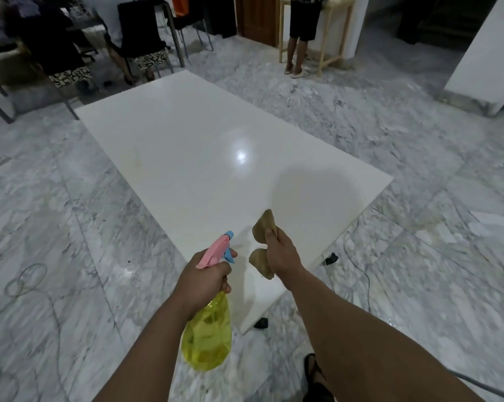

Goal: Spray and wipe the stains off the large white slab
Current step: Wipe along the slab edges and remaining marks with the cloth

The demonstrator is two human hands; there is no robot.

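Observation:
The large white slab (pixel 210 158) lies low over the marble floor, running from near me to the far left. A faint yellowish stain (pixel 134 158) shows near its left edge. My left hand (pixel 201 281) grips a yellow spray bottle (pixel 208 335) by its neck; the pink and blue nozzle (pixel 218 250) points at the slab's near corner. My right hand (pixel 282 253) is closed around a tan cloth (pixel 263 227), held just above the slab's near end.
Grey-veined marble floor (pixel 389 175) surrounds the slab. Small black supports (pixel 331 258) sit under its near edges, with cables beside them. Chairs (pixel 142 36) and a table stand at the back left. A person (pixel 301 36) stands at a wooden table at the back. White wall (pixel 488 53) at right.

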